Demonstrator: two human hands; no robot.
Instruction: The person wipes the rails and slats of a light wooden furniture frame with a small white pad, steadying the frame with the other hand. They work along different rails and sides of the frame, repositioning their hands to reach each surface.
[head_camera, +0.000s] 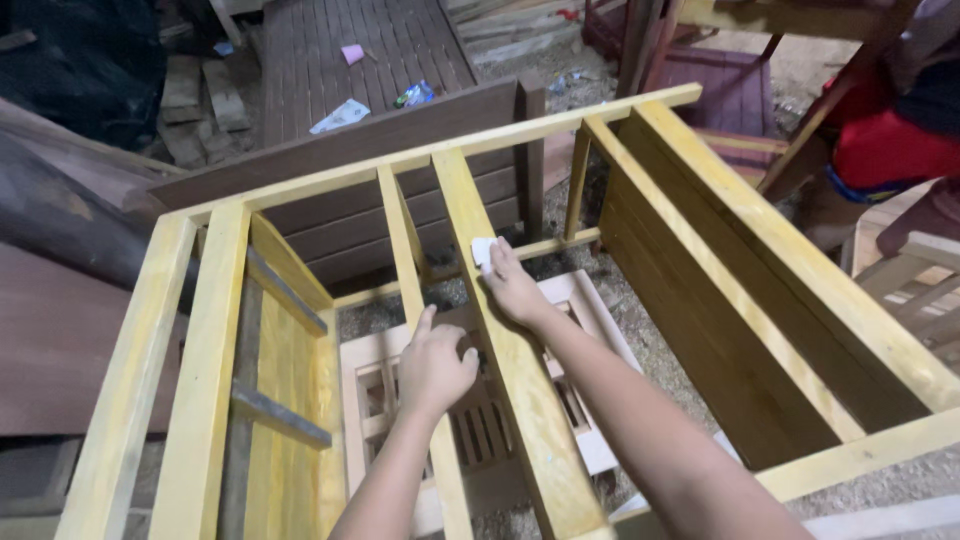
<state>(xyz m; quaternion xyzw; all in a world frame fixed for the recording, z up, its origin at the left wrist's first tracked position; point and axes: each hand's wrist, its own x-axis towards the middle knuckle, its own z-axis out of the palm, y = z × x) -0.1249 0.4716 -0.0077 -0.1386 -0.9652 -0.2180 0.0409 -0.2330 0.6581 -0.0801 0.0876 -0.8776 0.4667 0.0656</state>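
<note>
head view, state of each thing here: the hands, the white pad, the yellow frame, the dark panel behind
left hand: gripping a thin yellow slat, forefinger pointing up
right hand: pressing a white pad onto the wide slat
white pad: flat under the fingertips
wide slat: yellow-stained
yellow frame: lying on its side, open
dark panel: upright on edge behind the frame

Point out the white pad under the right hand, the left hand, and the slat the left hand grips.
white pad (482, 250), head view, its bare upper corner.
left hand (432, 368), head view, back of the hand.
narrow yellow slat (400, 225), head view, upper stretch.
</note>
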